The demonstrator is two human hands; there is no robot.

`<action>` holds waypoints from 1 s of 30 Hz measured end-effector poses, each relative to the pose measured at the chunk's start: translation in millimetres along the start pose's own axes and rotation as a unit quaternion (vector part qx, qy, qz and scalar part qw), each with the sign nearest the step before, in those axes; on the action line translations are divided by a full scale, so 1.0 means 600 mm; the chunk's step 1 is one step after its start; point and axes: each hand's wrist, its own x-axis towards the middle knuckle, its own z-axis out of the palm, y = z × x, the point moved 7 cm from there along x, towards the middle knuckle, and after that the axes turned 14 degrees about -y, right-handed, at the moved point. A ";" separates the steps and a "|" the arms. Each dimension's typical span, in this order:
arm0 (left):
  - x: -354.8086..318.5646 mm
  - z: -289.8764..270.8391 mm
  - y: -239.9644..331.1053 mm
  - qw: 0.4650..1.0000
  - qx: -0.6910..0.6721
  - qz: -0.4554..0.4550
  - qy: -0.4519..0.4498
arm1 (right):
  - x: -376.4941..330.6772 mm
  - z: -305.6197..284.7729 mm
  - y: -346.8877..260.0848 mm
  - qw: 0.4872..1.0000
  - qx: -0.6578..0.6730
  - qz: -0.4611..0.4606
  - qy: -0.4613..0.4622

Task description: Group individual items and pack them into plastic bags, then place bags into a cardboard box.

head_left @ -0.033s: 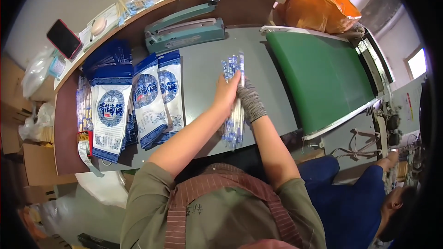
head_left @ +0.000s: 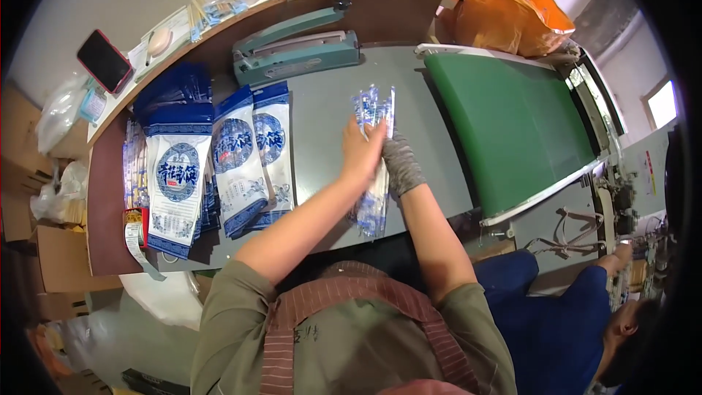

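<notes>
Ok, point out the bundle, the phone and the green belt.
bundle [head_left: 374, 203], head view: its lower part
phone [head_left: 104, 62], head view: middle of its dark screen
green belt [head_left: 513, 126], head view: middle of its top surface

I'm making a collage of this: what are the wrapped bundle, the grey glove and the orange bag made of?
The wrapped bundle seems covered in thin plastic, because it glints; its insides are unclear. The grey glove looks like dull knitted fabric, with a flecked, stripy texture. The orange bag is probably thin plastic, shiny and creased.
</notes>
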 end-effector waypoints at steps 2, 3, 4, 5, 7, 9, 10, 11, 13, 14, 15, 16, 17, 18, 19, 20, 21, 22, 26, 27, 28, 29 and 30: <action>-0.046 0.004 0.095 0.979 0.084 0.185 -0.029 | -0.037 0.010 -0.123 0.946 0.311 0.076 -0.056; -0.075 0.002 0.137 0.964 0.071 0.256 -0.033 | -0.062 -0.003 -0.221 0.953 0.295 -0.041 -0.060; -0.089 -0.005 0.162 0.964 0.070 0.254 -0.026 | -0.087 -0.014 -0.286 0.946 0.276 -0.157 -0.058; -0.106 -0.006 0.201 0.938 0.108 0.324 -0.050 | -0.097 -0.018 -0.297 0.947 0.276 -0.155 -0.059; -0.118 -0.021 0.227 0.893 0.156 0.413 -0.088 | -0.102 -0.026 -0.316 0.935 0.297 -0.177 -0.082; -0.102 -0.040 0.189 0.913 0.132 0.361 -0.139 | -0.099 -0.032 -0.309 0.926 0.286 -0.230 -0.090; -0.090 -0.037 0.163 0.927 0.107 0.302 -0.196 | -0.103 -0.036 -0.312 0.915 0.278 -0.278 -0.091; -0.095 -0.046 0.154 0.930 0.105 0.298 -0.189 | -0.109 -0.025 -0.309 0.921 0.282 -0.246 -0.105; -0.098 -0.041 0.088 0.928 0.235 0.088 -0.277 | -0.119 -0.011 -0.302 0.958 0.165 -0.218 -0.090; -0.109 -0.047 0.083 0.932 0.232 0.082 -0.265 | -0.123 -0.002 -0.303 0.977 0.042 -0.198 -0.068; -0.128 -0.044 0.086 0.937 0.179 0.101 -0.284 | -0.139 0.014 -0.307 0.983 0.090 -0.140 -0.074; -0.147 -0.043 0.092 0.938 0.125 0.121 -0.299 | -0.152 0.002 -0.295 0.980 0.116 -0.158 -0.046; -0.176 -0.030 0.096 0.920 0.115 0.087 -0.365 | -0.162 -0.007 -0.281 0.974 0.145 -0.171 -0.019; -0.210 -0.021 0.092 0.900 0.099 0.049 -0.422 | -0.179 0.008 -0.338 0.958 0.207 -0.196 -0.043; -0.241 -0.009 0.069 0.895 -0.026 0.036 -0.443 | -0.181 -0.003 -0.367 0.941 0.113 -0.317 -0.037; -0.263 -0.002 0.043 0.873 -0.149 0.030 -0.464 | -0.179 0.013 -0.380 0.933 0.127 -0.335 -0.041; -0.274 -0.014 0.032 0.882 -0.152 0.030 -0.445 | -0.159 0.024 -0.313 0.954 0.163 -0.204 -0.150; -0.286 -0.021 0.007 0.874 -0.177 -0.033 -0.450 | -0.148 0.045 -0.234 0.946 0.190 -0.069 -0.254; -0.359 -0.121 0.026 0.944 0.047 -0.068 -0.320 | -0.163 0.161 -0.176 0.899 0.214 0.018 -0.381; -0.387 -0.170 0.066 0.948 0.218 0.066 -0.222 | -0.169 0.167 -0.158 0.898 0.239 0.062 -0.364; -0.428 -0.219 0.107 0.897 0.379 0.194 -0.117 | -0.173 0.169 -0.162 0.897 0.242 0.063 -0.366; -0.460 -0.277 0.123 0.839 0.484 0.247 -0.028 | -0.175 0.165 -0.175 0.900 0.249 0.048 -0.354; -0.503 -0.340 0.128 0.748 0.623 0.218 0.068 | -0.174 0.165 -0.181 0.903 0.257 0.032 -0.342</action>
